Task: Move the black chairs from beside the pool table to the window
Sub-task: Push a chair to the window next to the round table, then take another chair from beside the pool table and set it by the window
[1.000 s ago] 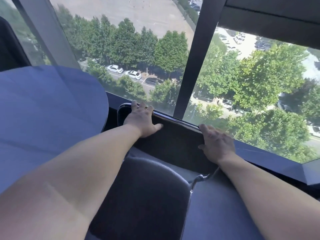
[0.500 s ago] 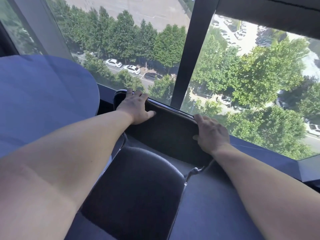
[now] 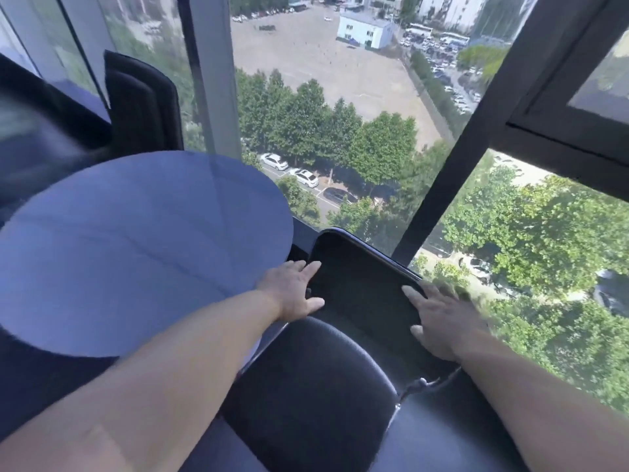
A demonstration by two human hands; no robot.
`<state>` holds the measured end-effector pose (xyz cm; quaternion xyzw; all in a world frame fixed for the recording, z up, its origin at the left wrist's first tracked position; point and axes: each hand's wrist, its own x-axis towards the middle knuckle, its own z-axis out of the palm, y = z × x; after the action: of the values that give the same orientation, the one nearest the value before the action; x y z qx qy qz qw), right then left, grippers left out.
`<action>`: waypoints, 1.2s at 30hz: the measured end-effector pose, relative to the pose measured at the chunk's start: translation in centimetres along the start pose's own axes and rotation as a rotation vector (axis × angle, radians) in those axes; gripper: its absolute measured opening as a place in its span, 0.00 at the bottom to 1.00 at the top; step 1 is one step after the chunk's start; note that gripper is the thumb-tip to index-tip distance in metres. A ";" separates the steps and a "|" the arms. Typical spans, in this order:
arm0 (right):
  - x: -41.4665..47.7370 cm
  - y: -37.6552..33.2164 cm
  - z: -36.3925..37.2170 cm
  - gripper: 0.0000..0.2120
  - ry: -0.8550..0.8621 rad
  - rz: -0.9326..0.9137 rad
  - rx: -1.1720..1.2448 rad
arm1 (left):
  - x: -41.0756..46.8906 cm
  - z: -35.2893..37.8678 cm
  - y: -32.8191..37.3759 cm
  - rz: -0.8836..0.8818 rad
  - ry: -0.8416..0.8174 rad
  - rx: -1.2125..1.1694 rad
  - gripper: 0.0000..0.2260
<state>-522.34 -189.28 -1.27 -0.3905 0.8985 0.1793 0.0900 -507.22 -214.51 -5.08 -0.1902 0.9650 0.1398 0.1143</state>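
A black chair stands with its backrest (image 3: 360,284) against the window (image 3: 340,107), and its padded seat (image 3: 306,400) faces me. My left hand (image 3: 292,291) is at the backrest's left edge with fingers straight and thumb spread, gripping nothing. My right hand (image 3: 439,321) hovers over the backrest's right part, fingers spread and blurred by motion. A second black chair (image 3: 143,103) stands by the glass at the back left, behind the table.
A round bluish table (image 3: 136,250) sits just left of the chair, its rim close to my left hand. A dark window post (image 3: 452,158) rises behind the backrest. A dark sill runs under the glass.
Both hands have come off the top edge of the backrest and drawn back, fingers now straightened. The view has tilted up, showing more of the window and the second chair.
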 end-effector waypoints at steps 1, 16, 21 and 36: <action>-1.0 -2.1 -1.8 0.35 -0.008 -0.042 0.031 | -1.7 -0.9 -0.8 -0.019 0.015 -0.029 0.36; -14.6 -40.4 -21.0 0.31 0.182 -0.815 -0.086 | -42.5 -7.0 -19.8 -0.576 0.206 -0.167 0.36; -26.3 -53.7 -21.2 0.30 0.244 -1.157 -0.228 | -64.0 -2.4 -21.4 -0.965 0.230 -0.184 0.34; -79.8 -86.0 -15.2 0.32 0.304 -1.981 -0.597 | -123.1 13.7 -11.4 -1.767 0.326 -0.433 0.35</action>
<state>-405.40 -196.06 15.15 -0.9770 0.0973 0.1889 -0.0173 -389.44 -179.09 13.20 -0.8919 0.4264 0.1508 0.0040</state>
